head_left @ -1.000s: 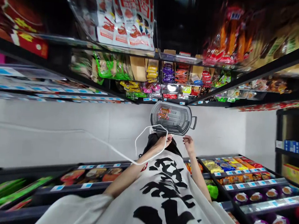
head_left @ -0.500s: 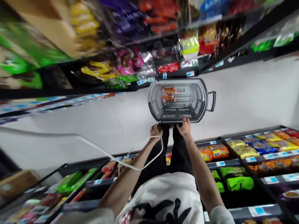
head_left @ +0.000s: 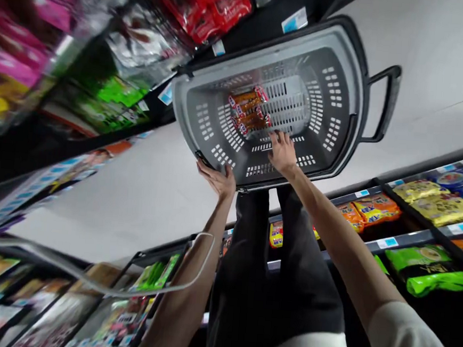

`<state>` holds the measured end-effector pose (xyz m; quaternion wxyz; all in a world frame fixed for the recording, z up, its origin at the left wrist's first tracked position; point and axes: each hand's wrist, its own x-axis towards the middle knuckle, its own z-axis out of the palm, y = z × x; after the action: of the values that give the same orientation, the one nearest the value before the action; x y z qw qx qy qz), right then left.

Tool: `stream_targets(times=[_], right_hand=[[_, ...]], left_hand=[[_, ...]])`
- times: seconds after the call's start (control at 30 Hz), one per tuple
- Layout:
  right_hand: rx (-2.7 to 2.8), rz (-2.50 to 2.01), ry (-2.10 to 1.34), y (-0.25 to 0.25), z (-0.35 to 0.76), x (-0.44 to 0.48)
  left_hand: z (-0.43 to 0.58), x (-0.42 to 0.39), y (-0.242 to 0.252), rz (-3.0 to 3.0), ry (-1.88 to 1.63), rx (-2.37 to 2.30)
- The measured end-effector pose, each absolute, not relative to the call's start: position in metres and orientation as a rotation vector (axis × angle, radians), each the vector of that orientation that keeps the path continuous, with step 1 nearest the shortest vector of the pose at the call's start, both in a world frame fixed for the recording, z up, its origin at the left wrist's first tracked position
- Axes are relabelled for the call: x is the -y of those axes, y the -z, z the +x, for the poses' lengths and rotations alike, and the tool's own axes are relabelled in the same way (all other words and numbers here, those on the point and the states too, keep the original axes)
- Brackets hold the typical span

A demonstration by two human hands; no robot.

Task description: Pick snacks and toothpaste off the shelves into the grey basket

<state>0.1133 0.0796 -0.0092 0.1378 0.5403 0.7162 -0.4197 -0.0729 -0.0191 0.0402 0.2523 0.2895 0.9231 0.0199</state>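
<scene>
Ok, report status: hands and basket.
Left hand at basket near rim, grip unclear. Right hand open inside, beside snack packs. White cable hangs by left forearm.

**Floor**: pale and smooth, an aisle between two racks. A single grey basket stands directly on it, close to the foot of the far rack, with one black handle turned out over the open aisle.

**Far rack:** dark shelves carrying red packets, green packets and pink packets. All are blurred and their labels cannot be read.

**Near rack**: dark stepped shelves across the aisle from the basket, with blue price tags along the front edges. On them lie yellow packets, orange packets and, one step nearer, lime packets.
</scene>
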Motion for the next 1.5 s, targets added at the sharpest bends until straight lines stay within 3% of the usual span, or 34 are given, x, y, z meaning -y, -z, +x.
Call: stream_targets(times=[0.27, 0.53, 1.07, 1.5], right_hand=[[-2.189, 1.556, 1.181, 0.182, 0.066, -0.089], [-2.364, 1.369, 1.242, 0.261, 0.056, -0.092], [-2.572, 0.982, 1.193, 0.268, 0.021, -0.087], [-2.169, 1.521, 1.083, 0.257, 0.036, -0.064]], left_hand=[[-0.08, 0.028, -0.017, 1.046, -0.165, -2.645], [-0.079, 0.042, -0.012, 1.137, -0.128, -2.748], [-0.077, 0.045, -0.01, 1.122, -0.135, -2.782], [-0.077, 0.045, -0.009, 1.118, -0.104, -2.755]])
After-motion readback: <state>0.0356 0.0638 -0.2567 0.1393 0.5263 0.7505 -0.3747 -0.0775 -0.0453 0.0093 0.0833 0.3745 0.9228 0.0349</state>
